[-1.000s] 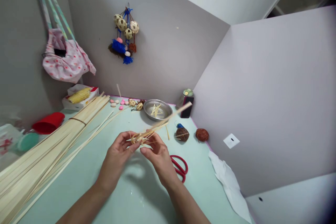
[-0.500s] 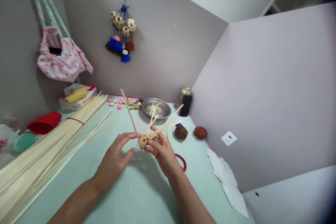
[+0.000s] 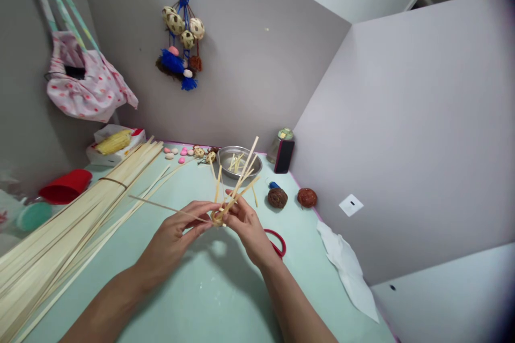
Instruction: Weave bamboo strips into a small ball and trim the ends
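Note:
Between my hands, above the pale green table, is a small ball being woven from pale bamboo strips (image 3: 218, 217), with several loose strip ends fanning up and away. My right hand (image 3: 246, 225) is closed on its right side, thumb in front and fingers behind. My left hand (image 3: 177, 230) pinches a thin strip (image 3: 159, 204) at the ball's left side; that strip points out to the left over the hand. The fingertips partly hide the weave. Red-handled scissors (image 3: 277, 241) lie partly hidden behind my right forearm.
A tied bundle of long strips (image 3: 92, 214) covers the table's left. Behind the hands stand a metal bowl (image 3: 237, 153) holding short strips and a phone (image 3: 284, 156) against a jar. Brown (image 3: 277, 198) and reddish yarn balls (image 3: 307, 198) lie right. Finished woven balls (image 3: 175, 23) hang on the wall.
My left fingers have closed on the strip, which has swung from upright to pointing left. The woven ball has turned in my right hand, so its loose ends stand steeper. The view has shifted slightly.

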A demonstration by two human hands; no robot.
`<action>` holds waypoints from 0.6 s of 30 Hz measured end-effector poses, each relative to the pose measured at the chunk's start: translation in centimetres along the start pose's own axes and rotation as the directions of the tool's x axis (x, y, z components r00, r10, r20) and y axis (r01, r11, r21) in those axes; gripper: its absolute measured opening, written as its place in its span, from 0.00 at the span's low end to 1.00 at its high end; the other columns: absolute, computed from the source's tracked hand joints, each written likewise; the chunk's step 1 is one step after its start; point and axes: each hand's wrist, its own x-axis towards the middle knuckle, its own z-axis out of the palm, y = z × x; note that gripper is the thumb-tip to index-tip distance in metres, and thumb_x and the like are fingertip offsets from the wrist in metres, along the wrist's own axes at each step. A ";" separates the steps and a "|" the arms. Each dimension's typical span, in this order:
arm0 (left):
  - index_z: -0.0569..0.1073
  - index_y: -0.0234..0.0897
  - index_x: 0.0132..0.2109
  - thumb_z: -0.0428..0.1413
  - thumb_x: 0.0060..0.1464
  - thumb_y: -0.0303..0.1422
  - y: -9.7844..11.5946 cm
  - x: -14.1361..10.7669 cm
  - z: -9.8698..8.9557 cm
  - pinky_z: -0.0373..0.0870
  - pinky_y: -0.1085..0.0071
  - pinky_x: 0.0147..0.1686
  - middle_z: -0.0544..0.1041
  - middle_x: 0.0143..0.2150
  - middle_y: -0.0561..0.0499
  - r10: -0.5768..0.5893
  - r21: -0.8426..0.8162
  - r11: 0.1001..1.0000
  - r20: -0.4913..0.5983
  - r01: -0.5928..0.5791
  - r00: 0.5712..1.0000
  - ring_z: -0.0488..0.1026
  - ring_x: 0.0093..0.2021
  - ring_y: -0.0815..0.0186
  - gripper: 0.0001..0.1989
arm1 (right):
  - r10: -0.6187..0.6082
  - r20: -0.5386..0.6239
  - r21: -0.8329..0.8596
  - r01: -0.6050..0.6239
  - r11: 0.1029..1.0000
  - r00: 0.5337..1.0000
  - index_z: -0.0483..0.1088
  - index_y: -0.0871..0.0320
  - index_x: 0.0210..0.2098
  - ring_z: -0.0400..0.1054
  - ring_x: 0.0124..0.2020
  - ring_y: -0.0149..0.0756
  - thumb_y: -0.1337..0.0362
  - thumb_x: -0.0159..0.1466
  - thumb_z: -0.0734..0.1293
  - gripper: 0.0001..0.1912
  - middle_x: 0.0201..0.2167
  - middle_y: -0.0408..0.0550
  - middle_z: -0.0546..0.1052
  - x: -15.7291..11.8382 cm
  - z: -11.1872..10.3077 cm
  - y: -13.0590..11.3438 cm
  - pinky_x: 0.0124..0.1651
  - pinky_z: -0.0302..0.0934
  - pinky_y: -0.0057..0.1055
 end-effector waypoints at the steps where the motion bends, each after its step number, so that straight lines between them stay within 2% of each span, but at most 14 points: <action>1: 0.74 0.54 0.56 0.54 0.62 0.36 0.0 0.1 -0.1 0.70 0.67 0.51 0.72 0.60 0.53 -0.016 -0.002 1.000 0.013 0.016 1.000 0.75 0.47 0.63 0.17 | -0.001 0.013 -0.003 0.001 1.000 1.000 0.62 0.55 0.58 0.73 0.42 0.36 0.64 0.58 0.72 0.29 0.40 0.44 0.78 0.0 -0.1 0.0 0.48 0.63 0.33; 6: 0.73 0.56 0.56 0.55 0.61 0.36 0.3 0.2 -0.6 0.71 0.67 0.48 0.72 0.58 0.53 -0.055 0.004 0.999 0.071 0.055 0.996 0.74 0.46 0.63 0.17 | 0.013 0.089 -0.010 -0.012 1.000 0.996 0.61 0.54 0.58 0.73 0.45 0.39 0.64 0.58 0.72 0.30 0.43 0.46 0.78 0.0 -0.2 0.1 0.51 0.63 0.37; 11: 0.74 0.55 0.53 0.58 0.59 0.37 0.2 0.1 -0.6 0.70 0.68 0.46 0.72 0.51 0.54 -0.083 -0.022 0.996 0.037 0.084 0.996 0.73 0.41 0.65 0.16 | 0.034 0.156 -0.035 -0.029 0.999 0.987 0.61 0.53 0.58 0.73 0.50 0.40 0.62 0.59 0.73 0.30 0.48 0.48 0.77 -0.4 0.3 -0.3 0.57 0.61 0.39; 18: 0.74 0.51 0.51 0.58 0.58 0.39 0.3 0.1 -0.6 0.68 0.68 0.42 0.74 0.42 0.55 -0.156 -0.062 0.986 0.022 0.157 0.987 0.72 0.35 0.66 0.14 | 0.025 0.209 -0.054 -0.014 0.998 0.978 0.61 0.54 0.59 0.73 0.49 0.40 0.60 0.61 0.71 0.28 0.47 0.49 0.78 -0.6 0.2 -0.6 0.55 0.62 0.39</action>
